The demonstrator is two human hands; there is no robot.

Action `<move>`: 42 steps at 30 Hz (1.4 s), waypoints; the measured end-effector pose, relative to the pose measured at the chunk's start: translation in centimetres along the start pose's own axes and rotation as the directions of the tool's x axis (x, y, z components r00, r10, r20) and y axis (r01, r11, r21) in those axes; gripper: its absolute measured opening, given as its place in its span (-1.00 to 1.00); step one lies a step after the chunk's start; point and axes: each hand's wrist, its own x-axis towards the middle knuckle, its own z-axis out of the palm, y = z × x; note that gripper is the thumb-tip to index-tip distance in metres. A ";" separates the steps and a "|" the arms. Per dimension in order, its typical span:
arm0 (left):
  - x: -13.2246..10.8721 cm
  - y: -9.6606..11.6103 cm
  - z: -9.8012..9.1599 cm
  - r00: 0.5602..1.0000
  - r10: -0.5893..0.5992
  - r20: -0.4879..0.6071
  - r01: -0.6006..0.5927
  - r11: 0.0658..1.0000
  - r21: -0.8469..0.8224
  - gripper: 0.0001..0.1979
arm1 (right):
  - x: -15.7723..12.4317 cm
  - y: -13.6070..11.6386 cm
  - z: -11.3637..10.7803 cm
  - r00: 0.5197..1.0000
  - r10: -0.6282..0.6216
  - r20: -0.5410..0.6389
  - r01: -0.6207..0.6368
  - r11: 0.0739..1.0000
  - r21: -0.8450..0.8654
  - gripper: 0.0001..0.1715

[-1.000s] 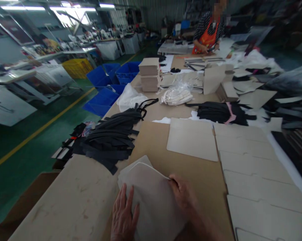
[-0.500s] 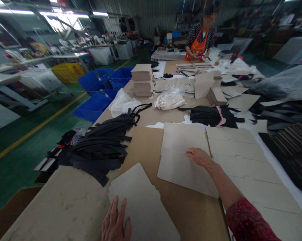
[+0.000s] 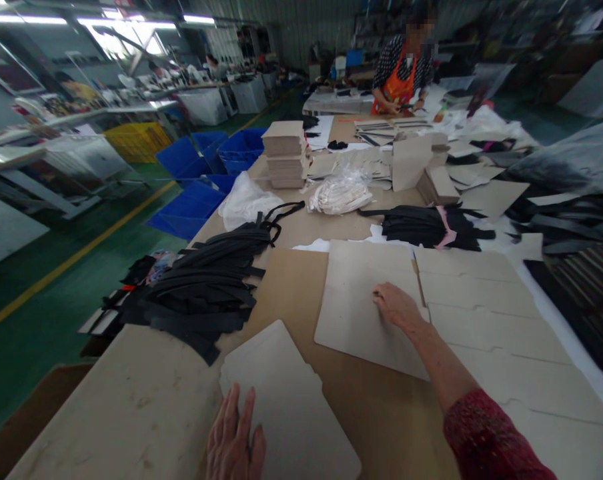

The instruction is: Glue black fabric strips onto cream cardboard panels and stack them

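My left hand (image 3: 235, 437) lies with fingers stretched on a grey cardboard piece (image 3: 286, 393) that has notched edges, near the front of the table. Over a larger grey cardboard sheet (image 3: 351, 307) in the middle is my right hand (image 3: 395, 305), its fingers curled together in a pinch. Whatever sits between those fingers is too small to make out. Right of that sheet, overlapping grey cardboard pieces (image 3: 486, 327) lie in a row running toward me. Brown board (image 3: 291, 280) shows beneath and between the sheets.
Black fabric strips (image 3: 206, 287) are heaped at the left, and a tied black bundle (image 3: 421, 225) lies farther back. Beyond are a cardboard stack (image 3: 284, 157) and a clear plastic bag (image 3: 339, 193). Blue bins (image 3: 186, 207) stand left of the table. A person in an orange apron (image 3: 399, 87) works at the back.
My right hand has shifted slightly over the cardboard sheet, and the small pale bit seen at its fingertips no longer shows. My left hand keeps its place on the cardboard piece. The view has moved slightly.
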 end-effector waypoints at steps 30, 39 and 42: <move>-2.1 -12.8 -3.7 0.966 0.249 0.066 -0.228 0.946 -0.230 -0.45 | -24.2 -29.8 19.6 0.926 0.289 -0.243 -0.133 0.852 0.506 -0.50; -3.5 -13.7 -4.1 0.968 0.239 0.079 -0.220 0.956 -0.196 -0.41 | -25.4 -33.0 18.0 0.846 0.314 -0.432 -0.057 0.857 0.513 -0.69; -3.0 -13.7 -2.9 0.955 0.293 -0.048 -0.296 0.929 -0.224 -0.44 | -25.3 -33.5 17.0 0.844 0.345 -0.410 -0.060 0.821 0.568 -0.72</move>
